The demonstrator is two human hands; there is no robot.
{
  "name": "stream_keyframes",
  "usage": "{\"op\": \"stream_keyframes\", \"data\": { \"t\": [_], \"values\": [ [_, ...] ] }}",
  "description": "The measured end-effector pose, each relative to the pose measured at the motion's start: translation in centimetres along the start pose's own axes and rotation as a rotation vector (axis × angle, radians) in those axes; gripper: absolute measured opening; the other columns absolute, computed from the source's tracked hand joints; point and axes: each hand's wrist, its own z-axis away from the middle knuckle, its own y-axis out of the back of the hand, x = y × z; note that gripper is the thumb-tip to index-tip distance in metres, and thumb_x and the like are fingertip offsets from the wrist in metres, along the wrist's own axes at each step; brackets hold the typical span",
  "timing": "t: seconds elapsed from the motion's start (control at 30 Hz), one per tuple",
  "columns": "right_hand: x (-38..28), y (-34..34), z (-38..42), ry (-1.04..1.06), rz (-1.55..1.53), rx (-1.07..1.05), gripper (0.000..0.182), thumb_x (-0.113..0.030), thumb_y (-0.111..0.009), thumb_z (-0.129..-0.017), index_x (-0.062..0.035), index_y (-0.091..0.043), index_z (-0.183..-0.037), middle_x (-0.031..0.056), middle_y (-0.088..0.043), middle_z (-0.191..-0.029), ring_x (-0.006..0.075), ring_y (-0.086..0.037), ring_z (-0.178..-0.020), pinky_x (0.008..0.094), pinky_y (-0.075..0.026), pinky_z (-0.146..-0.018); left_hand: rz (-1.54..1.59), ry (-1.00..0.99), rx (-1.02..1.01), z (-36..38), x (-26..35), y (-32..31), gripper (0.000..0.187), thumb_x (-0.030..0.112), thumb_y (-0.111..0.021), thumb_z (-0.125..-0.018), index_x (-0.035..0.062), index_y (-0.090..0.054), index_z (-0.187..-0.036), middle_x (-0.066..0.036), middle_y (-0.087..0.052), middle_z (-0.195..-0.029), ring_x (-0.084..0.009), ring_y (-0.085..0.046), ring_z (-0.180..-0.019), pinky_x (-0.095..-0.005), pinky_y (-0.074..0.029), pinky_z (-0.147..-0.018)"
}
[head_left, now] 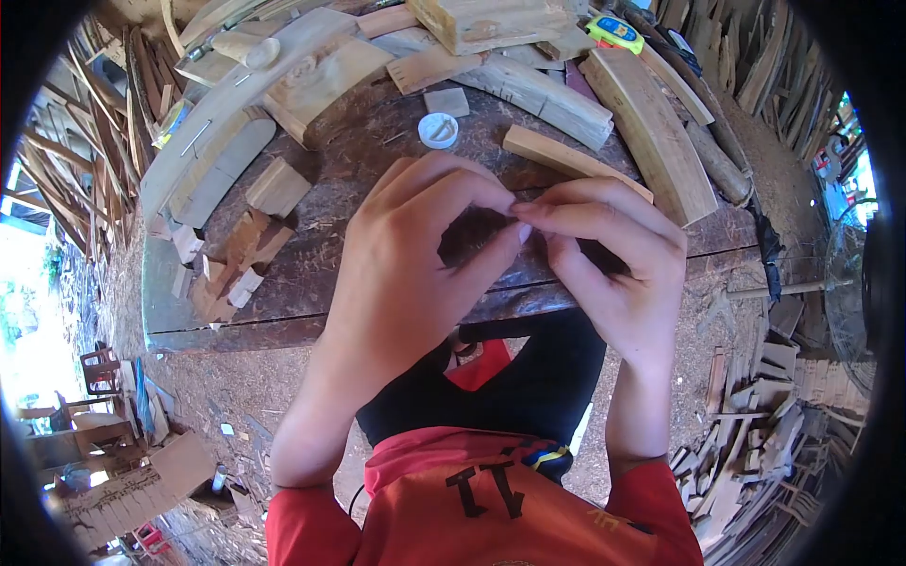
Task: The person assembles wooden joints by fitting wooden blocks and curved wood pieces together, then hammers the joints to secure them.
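My left hand (406,245) and my right hand (618,255) meet over the front part of the dark wooden bench (359,179). Thumb and fingers of each are pinched together, fingertips touching or almost touching. Whatever lies in the pinch is too small or too hidden to make out. Just beyond my left hand sits a small round white lid or dish (438,130) with something pale inside. A small wood block (446,102) lies behind it. Nearest to my right hand is a narrow wood strip (566,160), partly covered by the fingers.
Curved wood pieces (226,104) and a thick plank (651,141) lie along the bench's sides. Small blocks (278,187) are at the left. A yellow-green tape measure (615,34) rests at the back right. Scrap wood (755,443) is heaped on the floor.
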Motion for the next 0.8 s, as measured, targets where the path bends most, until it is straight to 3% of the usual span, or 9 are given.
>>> {"op": "stream_keyframes", "data": {
  "t": [0.07,0.27,0.8],
  "values": [
    [-0.17,0.23,0.01,-0.012,0.007,-0.029,0.023,0.008,-0.07,-0.084,-0.0021,-0.081,-0.101,0.0109,-0.077,-0.102,0.0215,-0.075,-0.095,0.032,-0.058,-0.085,0.008,0.006,0.002,0.05,0.01,-0.02,0.018,0.005,-0.084,-0.083,0.002,-0.075,-0.098,-0.009,-0.074,-0.101,-0.025,-0.072,-0.097,-0.0346,-0.055,-0.088],
    [0.2,-0.1,0.05,0.008,0.006,0.017,0.022,0.003,-0.074,-0.08,-0.006,-0.081,-0.099,0.0072,-0.076,-0.099,0.0233,-0.075,-0.089,0.0337,-0.059,-0.079,0.02,0.03,-0.009,0.1,0.16,-0.01,0.017,0.003,-0.084,-0.083,0.0018,-0.077,-0.098,-0.009,-0.075,-0.101,-0.024,-0.073,-0.097,-0.0342,-0.055,-0.089],
    [0.39,0.02,0.3,-0.004,0.009,0.025,0.026,0.001,-0.075,-0.079,-0.0093,-0.082,-0.102,0.0063,-0.077,-0.1,0.0242,-0.073,-0.09,0.0353,-0.059,-0.08,0.037,0.039,-0.017,0.24,0.1,-0.07,0.018,0.001,-0.084,-0.083,0.0012,-0.079,-0.1,-0.009,-0.075,-0.103,-0.0225,-0.072,-0.098,-0.0338,-0.055,-0.091]
  ]
}}
